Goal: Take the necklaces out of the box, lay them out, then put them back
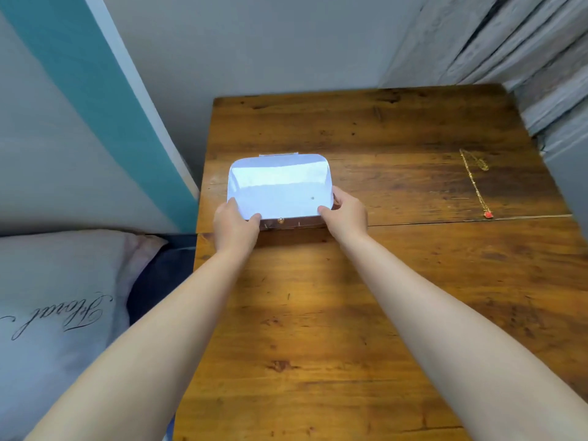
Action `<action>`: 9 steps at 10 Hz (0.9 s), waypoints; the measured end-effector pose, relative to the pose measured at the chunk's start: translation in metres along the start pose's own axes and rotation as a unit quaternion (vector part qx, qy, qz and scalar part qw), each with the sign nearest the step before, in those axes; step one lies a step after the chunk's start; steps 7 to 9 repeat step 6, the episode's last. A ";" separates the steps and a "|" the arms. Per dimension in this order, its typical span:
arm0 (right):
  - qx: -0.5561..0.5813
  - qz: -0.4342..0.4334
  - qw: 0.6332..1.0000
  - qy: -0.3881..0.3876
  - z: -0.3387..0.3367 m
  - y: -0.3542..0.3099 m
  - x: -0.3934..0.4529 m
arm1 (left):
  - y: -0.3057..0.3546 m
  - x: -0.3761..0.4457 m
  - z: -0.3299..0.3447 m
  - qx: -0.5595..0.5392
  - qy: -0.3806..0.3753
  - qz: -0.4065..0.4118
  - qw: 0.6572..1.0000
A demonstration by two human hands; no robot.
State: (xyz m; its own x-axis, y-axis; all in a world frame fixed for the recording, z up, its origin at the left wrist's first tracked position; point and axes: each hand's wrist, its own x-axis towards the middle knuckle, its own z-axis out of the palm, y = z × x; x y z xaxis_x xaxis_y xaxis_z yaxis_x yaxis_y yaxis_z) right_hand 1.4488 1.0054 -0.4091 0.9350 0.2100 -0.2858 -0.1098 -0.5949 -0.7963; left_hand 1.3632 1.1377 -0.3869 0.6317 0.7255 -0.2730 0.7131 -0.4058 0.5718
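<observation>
Hands grip the near corners of a glossy white rectangular box (279, 186) with rounded corners, which sits on the left part of a brown wooden table (366, 313) with visible grain and knots. Its lid is down, and a small gold clasp shows at the middle of its dark front edge. The left hand (234, 229) is curled around the near left corner, thumb lying on the lid and the other fingers tucked under or behind the edge, out of sight. The right hand (345, 216) clasps the near right corner in the same manner, thumb on the lid's top and fingers wrapped along the right side. Both forearms reach forward from the bottom of the view. Well apart from the box, near the table's right edge, a thin gold chain necklace (475, 183) lies stretched out on the wood, its small red pendant at the near end. A pale pillow (57, 313) with dark cursive lettering rests to the left of the table
</observation>
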 end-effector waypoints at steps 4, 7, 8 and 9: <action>-0.142 -0.073 0.984 -0.078 -0.035 -0.005 0.004 | -0.001 -0.004 0.019 0.106 0.012 0.048 0.993; 0.036 -0.206 0.969 0.130 -0.137 -0.052 -0.032 | 0.011 -0.050 0.073 0.227 -0.001 0.355 0.907; 0.036 -0.206 0.969 0.130 -0.137 -0.052 -0.032 | 0.011 -0.050 0.073 0.227 -0.001 0.355 0.907; 0.036 -0.206 0.969 0.130 -0.137 -0.052 -0.032 | 0.011 -0.050 0.073 0.227 -0.001 0.355 0.907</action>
